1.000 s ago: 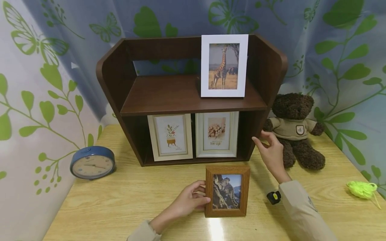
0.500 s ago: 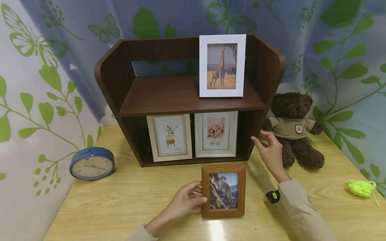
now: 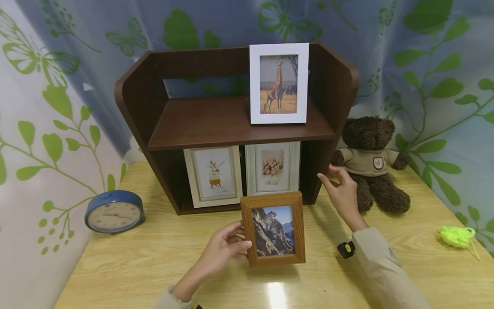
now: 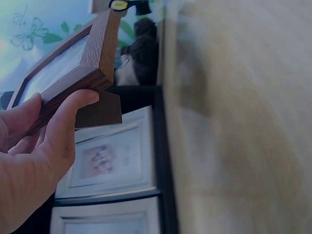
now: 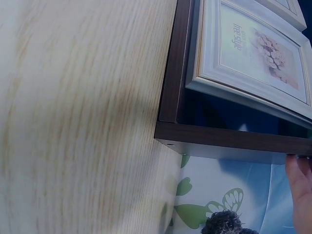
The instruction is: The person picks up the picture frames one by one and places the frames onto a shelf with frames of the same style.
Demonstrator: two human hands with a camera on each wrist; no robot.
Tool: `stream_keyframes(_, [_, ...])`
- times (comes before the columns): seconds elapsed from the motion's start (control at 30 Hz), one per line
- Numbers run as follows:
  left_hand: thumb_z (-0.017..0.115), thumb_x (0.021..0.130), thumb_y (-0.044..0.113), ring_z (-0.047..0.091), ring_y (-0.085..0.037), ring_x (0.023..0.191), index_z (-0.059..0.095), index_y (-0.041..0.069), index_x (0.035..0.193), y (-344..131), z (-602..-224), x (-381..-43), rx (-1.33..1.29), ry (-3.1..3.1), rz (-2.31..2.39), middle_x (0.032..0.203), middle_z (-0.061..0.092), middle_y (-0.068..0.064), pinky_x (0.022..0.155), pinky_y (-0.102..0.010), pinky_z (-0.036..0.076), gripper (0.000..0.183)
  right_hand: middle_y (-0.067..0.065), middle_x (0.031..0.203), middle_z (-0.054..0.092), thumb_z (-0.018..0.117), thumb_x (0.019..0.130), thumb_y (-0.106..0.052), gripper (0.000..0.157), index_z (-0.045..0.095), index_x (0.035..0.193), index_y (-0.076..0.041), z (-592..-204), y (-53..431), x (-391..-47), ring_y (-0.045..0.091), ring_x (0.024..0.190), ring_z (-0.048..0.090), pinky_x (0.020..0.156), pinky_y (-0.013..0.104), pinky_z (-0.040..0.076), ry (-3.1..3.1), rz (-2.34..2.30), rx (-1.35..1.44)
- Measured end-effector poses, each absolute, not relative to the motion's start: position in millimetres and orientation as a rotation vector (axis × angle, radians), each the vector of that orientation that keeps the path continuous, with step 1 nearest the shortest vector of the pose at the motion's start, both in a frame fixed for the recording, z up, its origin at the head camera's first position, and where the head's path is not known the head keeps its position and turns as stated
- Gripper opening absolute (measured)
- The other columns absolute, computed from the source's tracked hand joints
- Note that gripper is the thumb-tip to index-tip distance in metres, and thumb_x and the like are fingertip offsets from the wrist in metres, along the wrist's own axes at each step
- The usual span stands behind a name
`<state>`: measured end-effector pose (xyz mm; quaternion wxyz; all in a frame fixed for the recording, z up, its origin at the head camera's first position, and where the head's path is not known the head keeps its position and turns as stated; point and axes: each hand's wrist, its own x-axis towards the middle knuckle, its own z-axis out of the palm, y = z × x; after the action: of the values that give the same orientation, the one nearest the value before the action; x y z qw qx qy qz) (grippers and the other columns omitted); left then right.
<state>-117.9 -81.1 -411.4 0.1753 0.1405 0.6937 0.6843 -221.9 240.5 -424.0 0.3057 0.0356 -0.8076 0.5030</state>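
My left hand (image 3: pixel 221 249) grips the left edge of a brown wooden picture frame (image 3: pixel 275 261), thumb in front and fingers behind. The frame shows a spotted cat on rocks and stands off the table, slightly tilted. In the left wrist view, the frame's support leg (image 4: pixel 103 111) sticks out behind it. My right hand (image 3: pixel 342 193) touches the right side panel of a dark brown shelf (image 3: pixel 224 122), thumb and fingertips at its front and outer edge. Behind the wooden frame, a pale green-white picture frame (image 3: pixel 250 171) and a cream picture frame (image 3: pixel 194 184) stand in the lower compartment.
A white giraffe picture frame (image 3: pixel 254 86) stands on the upper shelf, at the right. A blue clock (image 3: pixel 113 212) is at the left on the table. A teddy bear (image 3: pixel 368 161) sits right of the shelf. A black strap (image 3: pixel 345 249) and yellow-green yarn (image 3: pixel 456 236) lie nearby.
My left hand has raised the wooden picture frame and moved it left and toward the shelf, tilting it slightly. The right hand stays at the shelf's side. The head view has shifted a little.
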Motion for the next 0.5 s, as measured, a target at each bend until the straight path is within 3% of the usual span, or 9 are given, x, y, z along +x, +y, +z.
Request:
stream_keyframes(0.17, [0.063,0.089,0.0,0.063,-0.026,0.09,0.04,-0.013,0.135,-91.2,-398.5,-117.7,0.405,2.026,1.962,0.109,0.057,-0.025,0.071,-0.037,0.06,0.053,0.019,0.114,0.063,0.07,0.086,-0.007,0.027,0.062,0.108,0.006,-423.8,239.9,-223.3,-0.011,0.094,0.054,0.076,0.004,0.048,-2.13,1.363,0.108])
stream_keyframes(0.5, [0.064,0.089,0.003,0.064,-0.012,0.086,0.043,-0.009,0.137,-106.5,-376.9,-123.0,0.454,2.17,1.963,0.105,0.058,-0.026,0.068,-0.037,0.06,0.054,0.014,0.11,0.063,0.07,0.087,-0.011,0.028,0.062,0.111,0.003,-421.5,239.9,-220.5,-0.011,0.094,0.055,0.077,0.005,0.048,-2.142,1.372,0.102])
